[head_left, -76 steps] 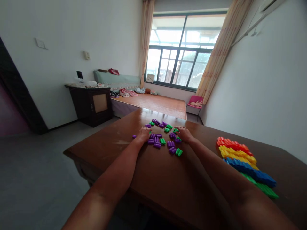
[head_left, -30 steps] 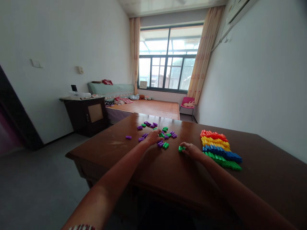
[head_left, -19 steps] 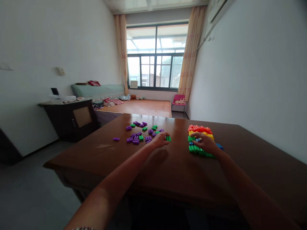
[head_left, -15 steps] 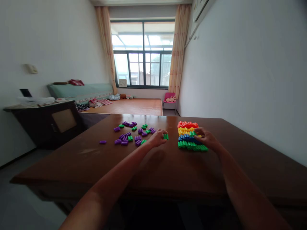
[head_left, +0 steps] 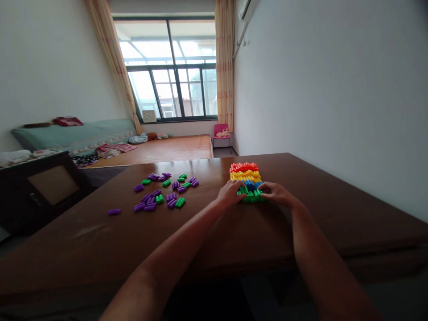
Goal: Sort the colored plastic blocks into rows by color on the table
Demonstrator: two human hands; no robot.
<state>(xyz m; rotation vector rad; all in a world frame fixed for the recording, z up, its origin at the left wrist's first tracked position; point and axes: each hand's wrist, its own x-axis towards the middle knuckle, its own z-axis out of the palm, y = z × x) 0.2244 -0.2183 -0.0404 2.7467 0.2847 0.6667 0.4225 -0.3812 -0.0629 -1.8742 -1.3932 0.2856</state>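
My left hand [head_left: 230, 191] is closed on a green toy block [head_left: 241, 191] at the left end of a stack's near row. On the opposite end, my right hand [head_left: 276, 194] is closed, thumb and fingers pinching a green block that its fingers partly cover. Between them the stack of interlocking blocks runs in coloured rows: red [head_left: 244, 167] at the back, then yellow [head_left: 245, 176], blue [head_left: 252, 184], and green [head_left: 253, 197] nearest me. Several loose purple blocks [head_left: 150, 207] and green blocks [head_left: 180, 202] lie scattered to the left of my left hand.
The brown table [head_left: 200, 249] carries everything; a lone purple block [head_left: 114, 211] lies toward its left side. Beyond stand a bed [head_left: 167, 149], a pink chair [head_left: 220, 129] and a dark cabinet [head_left: 20, 196]. A white wall [head_left: 317, 89] rises on the right.
My left hand has moved right with its green block to the stack. My right hand has lowered its green block to the near green row. The camera view has turned right.
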